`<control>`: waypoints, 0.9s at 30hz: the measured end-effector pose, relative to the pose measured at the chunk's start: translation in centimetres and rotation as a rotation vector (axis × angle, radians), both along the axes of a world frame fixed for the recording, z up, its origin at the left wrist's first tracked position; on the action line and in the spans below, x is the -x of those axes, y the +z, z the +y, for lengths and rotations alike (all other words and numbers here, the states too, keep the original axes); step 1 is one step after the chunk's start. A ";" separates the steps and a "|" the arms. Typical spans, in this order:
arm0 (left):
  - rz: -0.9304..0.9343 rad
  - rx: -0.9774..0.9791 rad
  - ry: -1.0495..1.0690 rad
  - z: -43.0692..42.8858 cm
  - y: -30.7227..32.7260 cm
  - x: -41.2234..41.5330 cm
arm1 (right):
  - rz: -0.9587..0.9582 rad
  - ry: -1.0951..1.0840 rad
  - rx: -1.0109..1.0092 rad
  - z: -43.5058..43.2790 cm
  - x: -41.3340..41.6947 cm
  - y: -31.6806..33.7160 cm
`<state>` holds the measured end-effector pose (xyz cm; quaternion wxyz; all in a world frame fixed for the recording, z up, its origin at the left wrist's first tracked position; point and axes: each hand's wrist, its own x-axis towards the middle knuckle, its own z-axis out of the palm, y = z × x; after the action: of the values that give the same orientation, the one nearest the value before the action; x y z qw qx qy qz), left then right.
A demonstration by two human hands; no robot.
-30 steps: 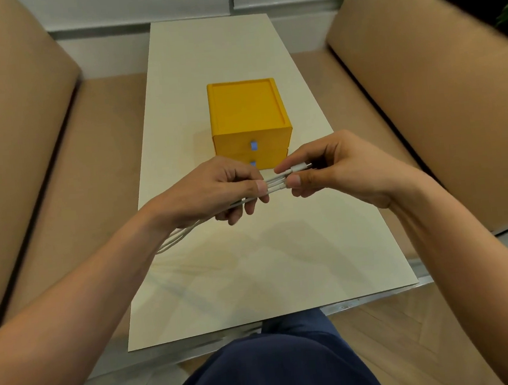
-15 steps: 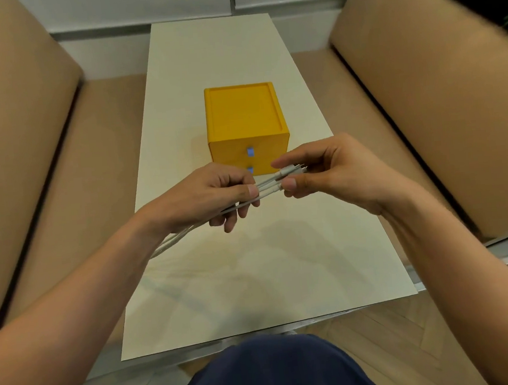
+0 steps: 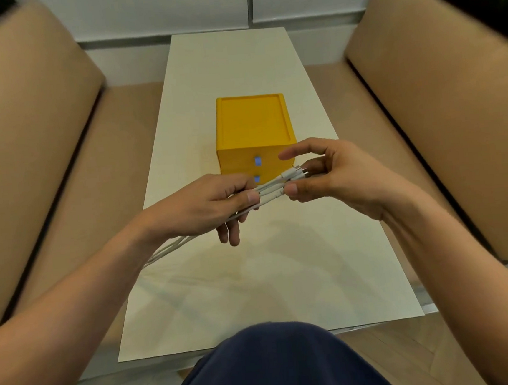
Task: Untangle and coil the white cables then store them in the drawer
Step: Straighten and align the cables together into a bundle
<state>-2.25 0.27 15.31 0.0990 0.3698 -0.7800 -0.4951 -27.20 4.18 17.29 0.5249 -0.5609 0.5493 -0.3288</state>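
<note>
Several white cables (image 3: 272, 187) run side by side between my hands, above the cream table (image 3: 283, 266). My left hand (image 3: 204, 205) grips the bundle, its thumb pressed on top, and the loose lengths trail back under my left forearm. My right hand (image 3: 334, 176) holds the plug ends between thumb and middle fingers, while its index finger is lifted off them. Behind my hands stands the yellow drawer box (image 3: 253, 128) with two shut drawers, each with a small blue pull (image 3: 257, 161).
Tan sofa cushions flank the table, one on the left (image 3: 27, 144) and one on the right (image 3: 442, 108). A white wall closes the far end. My dark blue knee (image 3: 280, 368) fills the bottom centre, over wooden flooring.
My right index finger has lifted off the plug ends, which stick out further past the thumb. Both hands stay at the same spot in front of the box.
</note>
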 end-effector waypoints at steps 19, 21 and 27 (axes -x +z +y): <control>-0.042 -0.014 -0.090 -2.1 0.2 -0.6 | -0.143 -0.114 0.040 -0.8 -0.1 -1.9; -0.048 0.032 -0.068 -2.1 0.1 -0.4 | -0.032 -0.110 0.038 -1.2 0.0 -2.1; -0.041 0.080 -0.071 -2.5 -0.3 -0.3 | 0.808 0.269 0.382 -1.0 -2.4 -0.4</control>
<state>-1.99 -2.20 14.98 0.0801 0.3477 -0.8137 -0.4589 -24.83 3.15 16.85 0.1942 -0.7970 0.5615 -0.1083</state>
